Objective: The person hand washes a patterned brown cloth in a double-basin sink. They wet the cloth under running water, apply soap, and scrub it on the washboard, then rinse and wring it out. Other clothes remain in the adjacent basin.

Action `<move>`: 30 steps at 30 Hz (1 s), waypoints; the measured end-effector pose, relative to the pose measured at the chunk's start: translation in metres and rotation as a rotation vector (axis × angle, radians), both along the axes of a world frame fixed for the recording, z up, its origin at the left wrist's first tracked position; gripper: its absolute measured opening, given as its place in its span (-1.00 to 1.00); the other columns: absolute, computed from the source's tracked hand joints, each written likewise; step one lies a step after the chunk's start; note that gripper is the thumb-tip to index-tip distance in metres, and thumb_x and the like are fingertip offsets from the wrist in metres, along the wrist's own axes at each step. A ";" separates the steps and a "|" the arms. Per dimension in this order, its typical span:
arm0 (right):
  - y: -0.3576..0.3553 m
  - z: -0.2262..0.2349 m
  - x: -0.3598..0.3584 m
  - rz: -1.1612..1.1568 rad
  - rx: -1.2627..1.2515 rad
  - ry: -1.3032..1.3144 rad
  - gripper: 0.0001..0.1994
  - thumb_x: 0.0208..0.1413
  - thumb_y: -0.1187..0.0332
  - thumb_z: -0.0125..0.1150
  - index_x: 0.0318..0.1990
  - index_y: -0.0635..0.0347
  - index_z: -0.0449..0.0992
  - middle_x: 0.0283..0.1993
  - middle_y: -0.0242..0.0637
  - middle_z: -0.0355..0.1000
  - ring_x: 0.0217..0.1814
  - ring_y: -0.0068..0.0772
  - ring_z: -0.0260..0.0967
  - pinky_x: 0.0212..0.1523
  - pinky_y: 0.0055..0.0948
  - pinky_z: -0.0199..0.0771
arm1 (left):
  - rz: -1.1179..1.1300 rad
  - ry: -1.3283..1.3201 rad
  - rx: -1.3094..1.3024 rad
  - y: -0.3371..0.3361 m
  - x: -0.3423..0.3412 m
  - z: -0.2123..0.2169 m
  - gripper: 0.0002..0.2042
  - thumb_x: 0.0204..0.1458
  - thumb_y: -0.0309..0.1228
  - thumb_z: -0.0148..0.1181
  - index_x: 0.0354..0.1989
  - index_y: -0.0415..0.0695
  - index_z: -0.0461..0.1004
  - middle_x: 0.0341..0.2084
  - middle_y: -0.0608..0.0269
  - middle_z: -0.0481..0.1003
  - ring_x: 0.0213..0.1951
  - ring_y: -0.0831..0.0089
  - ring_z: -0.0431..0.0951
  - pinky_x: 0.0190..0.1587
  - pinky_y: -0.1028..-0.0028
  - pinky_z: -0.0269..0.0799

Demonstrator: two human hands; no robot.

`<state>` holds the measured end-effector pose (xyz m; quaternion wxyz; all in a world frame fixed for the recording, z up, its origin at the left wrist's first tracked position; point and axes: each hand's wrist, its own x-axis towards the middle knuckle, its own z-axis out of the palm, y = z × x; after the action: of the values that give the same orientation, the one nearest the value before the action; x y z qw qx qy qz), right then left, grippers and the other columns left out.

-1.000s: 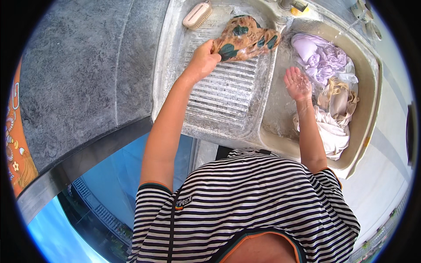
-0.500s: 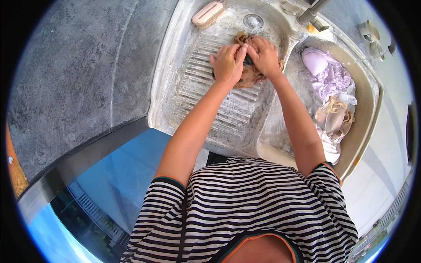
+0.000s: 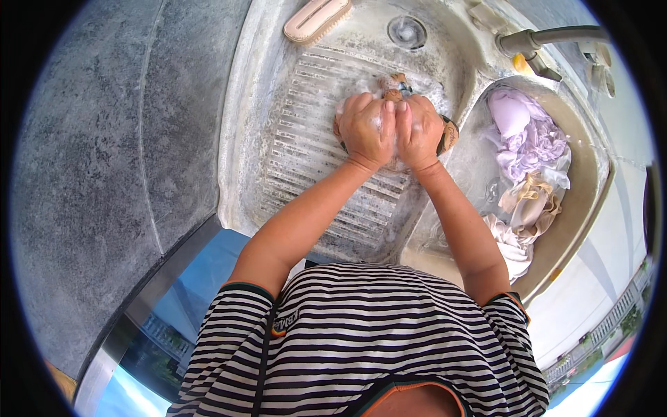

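A wet brown garment with dark patches (image 3: pixel 451 136) lies bunched on the ridged washboard (image 3: pixel 306 167) of the stone sink. White suds cling around it. My left hand (image 3: pixel 367 131) is closed over its left side, and my right hand (image 3: pixel 420 132) grips the right side, thumbs side by side. Both hands press the bundle down, hiding most of it. Cloth pokes out beyond the fingers and at the right edge. Some foam sits on the backs of my hands.
A pinkish scrubbing brush (image 3: pixel 317 21) rests at the upper left of the sink, with a round drain (image 3: pixel 407 33) to its right. Beyond the divider, a basin (image 3: pixel 583 181) holds lilac clothes (image 3: pixel 524 132) and beige garments (image 3: pixel 531 205). A metal faucet (image 3: pixel 529 45) overhangs it.
My hands have closed more tightly, thumbs now together, and the garment is bunched beneath them. More suds show. The view has shifted a little.
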<state>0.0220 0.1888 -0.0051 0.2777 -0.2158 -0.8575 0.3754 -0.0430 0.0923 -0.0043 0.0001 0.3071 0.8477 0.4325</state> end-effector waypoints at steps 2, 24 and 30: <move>0.008 0.001 -0.012 -0.011 0.001 -0.053 -0.66 0.31 0.21 -0.02 -0.49 0.13 0.50 -0.44 -0.15 0.44 -0.42 0.04 0.39 -0.39 -0.05 0.40 | -0.025 0.080 0.048 0.009 -0.017 -0.012 -0.73 0.18 -0.29 0.09 -0.57 -0.09 0.49 -0.51 0.16 0.51 -0.34 0.10 0.47 -0.19 0.11 0.29; -0.080 0.002 0.014 -0.207 -0.002 0.020 -0.72 0.26 0.18 0.13 -0.17 0.27 0.51 0.02 -0.05 0.46 0.12 0.08 0.36 0.22 -0.05 0.25 | -0.134 0.089 0.154 -0.056 -0.003 -0.013 -0.81 0.22 -0.33 0.04 -0.34 -0.19 0.46 -0.28 0.00 0.49 -0.08 0.01 0.46 0.04 0.02 0.30; 0.028 -0.028 -0.068 -0.353 0.318 -0.303 -0.63 0.30 0.10 0.08 -0.04 0.24 0.55 0.17 0.01 0.44 0.31 0.17 0.24 0.30 0.04 0.19 | -0.096 0.212 -0.253 0.052 -0.088 -0.024 -0.73 0.25 -0.20 0.03 -0.30 -0.12 0.56 -0.13 0.09 0.56 0.13 -0.01 0.35 0.26 0.04 0.09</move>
<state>-0.0456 0.2169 -0.0328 0.2376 -0.3693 -0.8866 0.1453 -0.1313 0.1439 -0.0283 -0.0299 0.3888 0.8750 0.2870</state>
